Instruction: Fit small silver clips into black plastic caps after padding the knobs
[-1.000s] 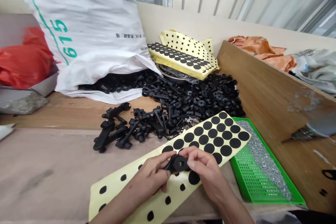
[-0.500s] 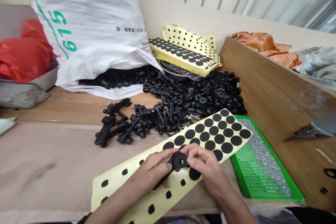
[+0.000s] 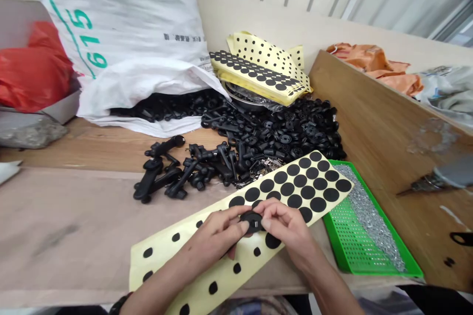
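A black plastic part with a round disc end [image 3: 253,221] is between my two hands, above a yellow sticker sheet [image 3: 168,262]. My left hand [image 3: 218,234] is closed round the part's arm, its thumb on the near side of the disc. My right hand [image 3: 284,222] pinches the disc's right edge; whether a thin pad lies under those fingertips I cannot tell. A small bright metal piece shows in the middle of the disc. Large black round pads [image 3: 308,192] cover the sheet's far end; the near end is mostly peeled, showing small black dots.
Several assembled black arms [image 3: 150,179] lie left of a big heap of black parts [image 3: 284,130]. A green basket [image 3: 334,251] of small metal screws stands at the right, near a power screwdriver [image 3: 424,183]. Behind are a white sack [image 3: 129,19] and more sticker sheets [image 3: 258,76].
The disc has tilted flatter, and my left thumb has moved further onto it. My right hand stays pinched at its edge. The view has shifted slightly.
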`<action>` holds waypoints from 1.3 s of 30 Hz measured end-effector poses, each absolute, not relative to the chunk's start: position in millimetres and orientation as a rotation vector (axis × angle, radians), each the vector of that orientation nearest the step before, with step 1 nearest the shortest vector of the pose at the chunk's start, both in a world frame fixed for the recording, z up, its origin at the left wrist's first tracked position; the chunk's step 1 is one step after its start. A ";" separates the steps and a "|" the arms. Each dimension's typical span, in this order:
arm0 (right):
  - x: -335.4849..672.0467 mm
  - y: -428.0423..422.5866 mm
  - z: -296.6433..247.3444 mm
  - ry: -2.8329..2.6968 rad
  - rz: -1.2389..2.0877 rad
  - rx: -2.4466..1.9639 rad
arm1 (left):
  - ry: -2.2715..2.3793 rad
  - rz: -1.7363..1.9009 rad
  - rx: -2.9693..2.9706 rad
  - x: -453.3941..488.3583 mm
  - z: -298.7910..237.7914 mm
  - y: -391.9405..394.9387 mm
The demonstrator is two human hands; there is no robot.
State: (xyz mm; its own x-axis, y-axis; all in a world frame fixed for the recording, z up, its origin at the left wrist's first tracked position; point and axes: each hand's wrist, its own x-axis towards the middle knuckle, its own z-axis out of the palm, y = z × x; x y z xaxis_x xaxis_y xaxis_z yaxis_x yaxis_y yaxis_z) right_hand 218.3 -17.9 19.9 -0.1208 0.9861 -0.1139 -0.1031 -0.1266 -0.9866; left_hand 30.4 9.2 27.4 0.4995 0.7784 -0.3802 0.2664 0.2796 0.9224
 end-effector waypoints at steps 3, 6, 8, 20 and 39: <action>218.3 -18.0 20.9 -1.159 1.421 -1.167 | 1.036 0.447 1.293 31.9 26.1 9.8; 217.8 -18.1 22.4 -1.163 1.411 -1.173 | 1.041 0.447 1.325 33.2 27.9 9.7; 216.8 -17.9 22.5 -1.171 1.400 -1.183 | 1.025 0.458 1.330 34.6 27.6 8.9; 212.7 -25.1 27.7 -1.113 1.401 -1.178 | 1.024 0.599 1.287 33.0 25.4 0.4; 200.4 -33.2 13.7 -1.180 1.358 -1.154 | 0.957 0.681 1.099 37.1 27.3 -12.8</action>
